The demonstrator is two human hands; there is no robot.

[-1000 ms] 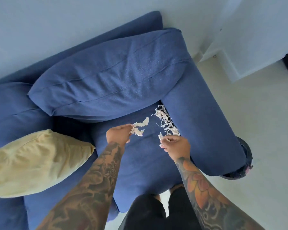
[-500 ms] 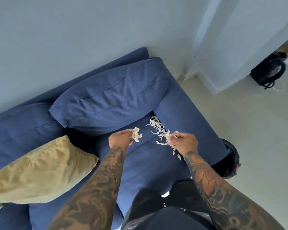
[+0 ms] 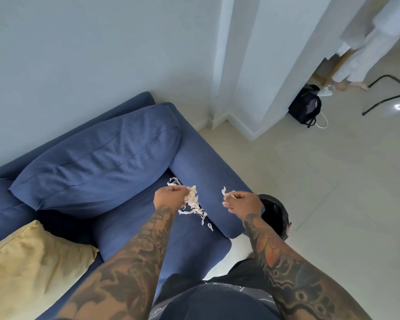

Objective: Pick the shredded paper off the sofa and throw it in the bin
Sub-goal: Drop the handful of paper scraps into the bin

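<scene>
The shredded paper (image 3: pixel 192 202) I'm carrying is a loose tangle of thin pale strips, and I judge it nearly weightless, limp and ready to shed bits; best gathered as a bunch at its thick top rather than by single strands. My left hand (image 3: pixel 170 197) has its fingers curled round that thick part, and the strands trail from it toward 5 o'clock, so the clump's long axis runs roughly 11 to 5, hanging over the seat of the sofa (image 3: pixel 129 225). My right hand (image 3: pixel 243 202) pinches a much smaller scrap (image 3: pixel 225 192) whose tip sticks up toward 11 o'clock. One stray curl (image 3: pixel 174 181) lies at 12 o'clock from the left hand, in the crease by the armrest (image 3: pixel 208 172), and a small piece (image 3: pixel 210 226) lies at 5 o'clock beyond the trailing ends. The black bin (image 3: pixel 278 218) sits on the floor at 3 o'clock of the right hand, just beyond the armrest end. A yellow cushion (image 3: pixel 32 269) lies at 8 o'clock.
</scene>
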